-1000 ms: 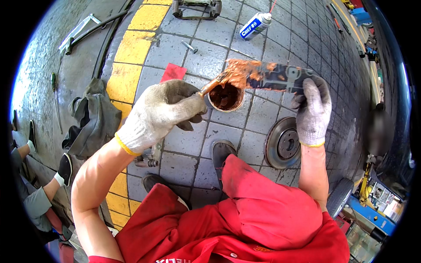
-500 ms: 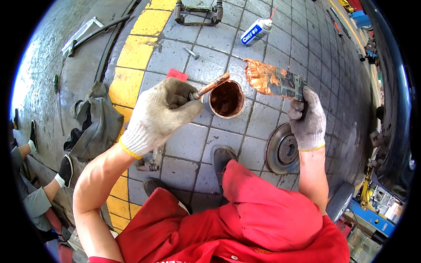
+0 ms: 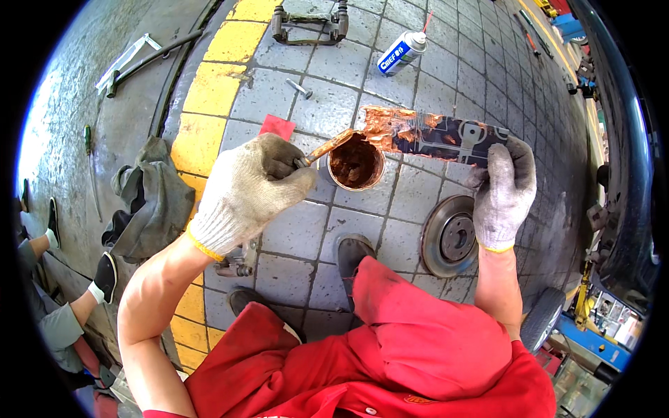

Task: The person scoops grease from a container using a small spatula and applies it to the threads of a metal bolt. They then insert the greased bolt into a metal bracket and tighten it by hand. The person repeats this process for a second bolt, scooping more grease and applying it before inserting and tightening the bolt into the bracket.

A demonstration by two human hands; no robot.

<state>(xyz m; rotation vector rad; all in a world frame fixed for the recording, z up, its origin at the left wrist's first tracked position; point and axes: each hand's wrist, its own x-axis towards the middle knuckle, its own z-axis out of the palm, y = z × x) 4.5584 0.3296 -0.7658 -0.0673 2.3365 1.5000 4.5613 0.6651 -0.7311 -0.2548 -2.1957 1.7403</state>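
Note:
My gloved left hand (image 3: 254, 184) is closed on the end of a thin stick (image 3: 326, 148), its shaft smeared with copper-coloured paste. The stick's far end lies over the rim of an open round tin (image 3: 331, 177) with reddish-brown paste (image 3: 355, 164) inside. My right hand (image 3: 507, 184), also gloved, grips one end of a flat dark strip (image 3: 446, 138) with a grey pattern. Thick copper paste (image 3: 383, 125) coats the strip's other end, which reaches the tin's upper right edge in view. I cannot tell whether strip and tin touch.
A brake disc (image 3: 449, 237) lies below my right hand. Beyond the tin are a spray can (image 3: 402, 53), a bolt (image 3: 300, 88), a red square (image 3: 277, 127) and a metal bracket (image 3: 310, 24). A grey cloth (image 3: 150, 198) lies left; another person's legs (image 3: 77, 306) show there. A car (image 3: 620, 139) stands right.
The strip has swung more level, its pasted end moving left to the tin's edge. My right hand has shifted slightly right. The stick's tip has dipped left and down toward the tin.

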